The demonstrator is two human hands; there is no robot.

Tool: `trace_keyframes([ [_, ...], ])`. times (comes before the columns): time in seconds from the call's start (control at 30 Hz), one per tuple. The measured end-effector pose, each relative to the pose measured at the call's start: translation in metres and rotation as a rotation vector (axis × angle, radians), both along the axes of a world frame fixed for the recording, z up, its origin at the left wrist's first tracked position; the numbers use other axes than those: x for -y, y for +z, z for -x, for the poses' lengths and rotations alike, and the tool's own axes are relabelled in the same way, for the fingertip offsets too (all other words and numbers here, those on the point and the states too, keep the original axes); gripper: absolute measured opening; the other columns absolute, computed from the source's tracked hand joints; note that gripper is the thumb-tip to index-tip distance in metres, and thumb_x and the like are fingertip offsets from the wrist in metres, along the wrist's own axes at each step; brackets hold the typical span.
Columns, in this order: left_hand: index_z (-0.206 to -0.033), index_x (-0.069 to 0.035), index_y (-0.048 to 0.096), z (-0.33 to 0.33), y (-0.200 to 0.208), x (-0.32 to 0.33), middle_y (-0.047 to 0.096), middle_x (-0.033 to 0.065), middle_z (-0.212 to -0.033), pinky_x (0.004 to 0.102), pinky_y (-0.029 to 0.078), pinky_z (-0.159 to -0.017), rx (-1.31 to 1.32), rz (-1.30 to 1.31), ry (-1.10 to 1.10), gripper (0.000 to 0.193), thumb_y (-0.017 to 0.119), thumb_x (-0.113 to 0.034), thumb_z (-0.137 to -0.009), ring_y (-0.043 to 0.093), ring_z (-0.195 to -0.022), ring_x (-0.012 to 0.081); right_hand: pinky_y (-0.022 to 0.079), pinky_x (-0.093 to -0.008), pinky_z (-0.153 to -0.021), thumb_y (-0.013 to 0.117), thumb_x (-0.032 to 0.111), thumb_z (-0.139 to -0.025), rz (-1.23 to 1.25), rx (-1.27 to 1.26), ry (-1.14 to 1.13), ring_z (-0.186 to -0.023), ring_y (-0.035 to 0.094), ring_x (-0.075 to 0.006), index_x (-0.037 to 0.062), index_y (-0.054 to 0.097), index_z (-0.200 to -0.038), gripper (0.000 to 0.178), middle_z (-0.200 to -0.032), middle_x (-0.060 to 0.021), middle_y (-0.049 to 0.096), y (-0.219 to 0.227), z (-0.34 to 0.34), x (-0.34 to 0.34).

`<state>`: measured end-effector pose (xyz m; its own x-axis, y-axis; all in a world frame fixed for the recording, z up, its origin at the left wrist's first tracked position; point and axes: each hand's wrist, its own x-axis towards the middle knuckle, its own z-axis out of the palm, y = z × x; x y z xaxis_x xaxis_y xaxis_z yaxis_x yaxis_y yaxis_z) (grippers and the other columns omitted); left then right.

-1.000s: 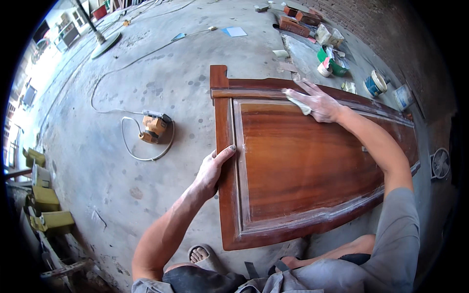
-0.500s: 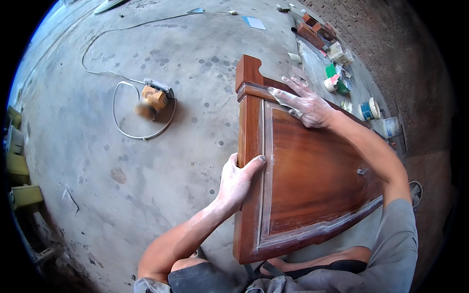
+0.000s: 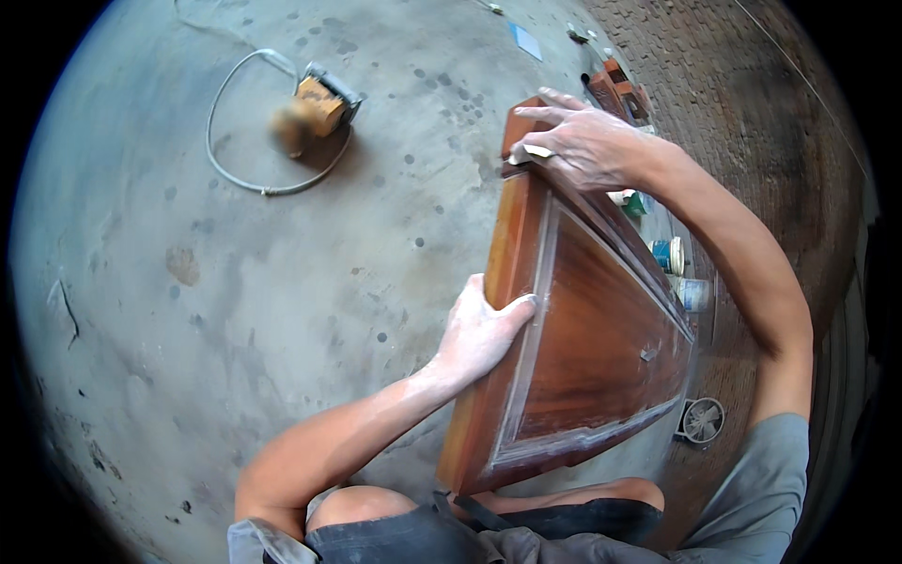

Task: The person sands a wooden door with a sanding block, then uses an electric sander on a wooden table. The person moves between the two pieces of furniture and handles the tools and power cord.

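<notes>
A grey concrete floor point(image 3: 282, 357), blotched with dark spots, fills the left and middle of the view. A rough brick wall point(image 3: 742, 122) runs down the right side.

Between the person's forearms is a framed reddish-brown wooden panel point(image 3: 601, 329), tilted so that its long left edge faces the viewer. Its lower corner reaches down to the person's lap, and the far end narrows away to the right. Whitish dust lies along its moulded borders.

Out on the concrete, well apart from the panel, a pale cord point(image 3: 272, 191) makes a wide loop.

The right hand point(image 3: 592, 146) lies over the panel's top left corner, fingers fanned, holding a pale folded pad against the wood; where its thumb sits is hard to tell. The left hand point(image 3: 481, 334) grips the left edge about midway, thumb on the front face and the other fingers wrapped out of sight behind it.

Inside the cord's loop rests a yellow handheld power sander point(image 3: 322, 105), its near end blurred. Near the panel's far end is a round fan point(image 3: 702, 420). Beyond the panel are two small buckets, a blue-and-white one point(image 3: 667, 256) and a paler one point(image 3: 693, 294), and toward the top lies a blue-and-white sheet point(image 3: 525, 41).

The pale folded pad point(image 3: 537, 151) shows below the right fingers. Smallest is a grey scrap point(image 3: 648, 354) on the panel's face.
</notes>
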<state>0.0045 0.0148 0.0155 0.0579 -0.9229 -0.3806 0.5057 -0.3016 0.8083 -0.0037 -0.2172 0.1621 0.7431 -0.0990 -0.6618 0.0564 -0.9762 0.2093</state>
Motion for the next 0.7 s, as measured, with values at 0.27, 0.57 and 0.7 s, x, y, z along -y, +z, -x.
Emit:
trace_keyframes([
  [0.27,-0.115,0.009,0.052,0.004,0.001,-0.005,0.065,0.0225,-0.106,0.0375,0.049,-0.090,0.001,-0.034,0.006,0.053,0.070,-0.029,-0.083,0.064,-0.099,0.0268,0.013,-0.0468,-0.123,0.038,0.017,-0.092,0.081,-0.090,0.090,-0.139,0.038,-0.0261,0.0180,0.062,-0.127,0.043,-0.131,-0.0112,0.060,-0.006,-0.009,0.000],
  [0.57,-0.117,0.010,0.051,0.003,0.004,-0.002,0.065,0.0222,-0.105,0.0372,0.049,-0.089,0.031,0.008,0.021,0.053,0.069,-0.029,-0.084,0.064,-0.099,0.0265,0.014,-0.0497,-0.122,0.038,0.018,-0.094,0.112,-0.042,0.114,-0.139,0.037,-0.0260,0.0218,0.063,-0.126,0.041,-0.131,-0.0005,0.061,-0.010,0.005,-0.005],
  [0.7,-0.116,0.010,0.051,0.002,0.000,-0.003,0.065,0.0221,-0.103,0.0372,0.050,-0.088,0.069,-0.044,0.031,0.054,0.069,-0.029,-0.084,0.064,-0.097,0.0263,0.015,-0.0504,-0.121,0.038,0.017,-0.092,0.149,0.008,0.074,-0.135,0.044,-0.0249,0.0243,0.061,-0.128,0.043,-0.124,-0.0056,0.064,-0.010,0.000,-0.005],
])
